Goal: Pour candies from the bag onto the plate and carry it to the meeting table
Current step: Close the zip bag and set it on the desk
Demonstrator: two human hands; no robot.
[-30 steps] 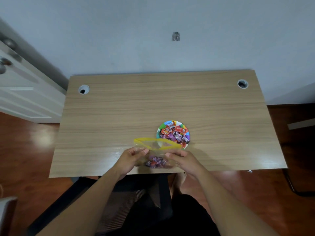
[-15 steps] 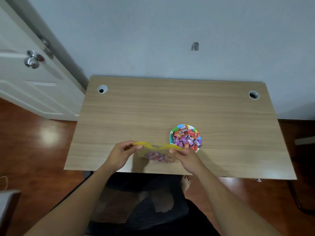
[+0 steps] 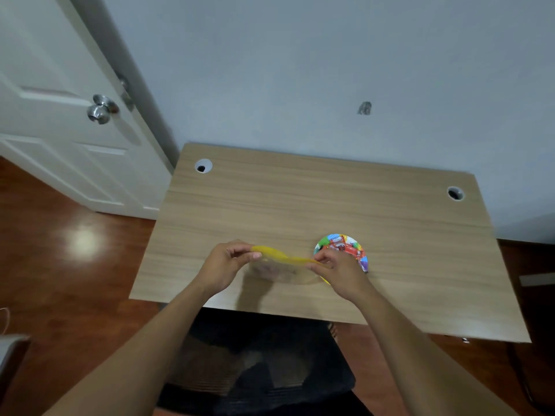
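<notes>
A clear bag with a yellow zip strip hangs between my hands over the near part of the wooden desk. My left hand pinches the strip's left end and my right hand pinches its right end, so the strip looks pressed flat. A few candies show blurred inside the bag. A colourful paper plate heaped with wrapped candies sits on the desk just behind my right hand, which hides part of it.
The desk stands against a pale wall and has a cable hole at each back corner. A white door with a metal knob is at the left. A black chair sits below the near edge. The floor is dark wood.
The bag's yellow mouth, gaping a second ago, is now drawn flat between my hands. My hands moved apart and rose slightly. The camera swung left, bringing the door into view.
</notes>
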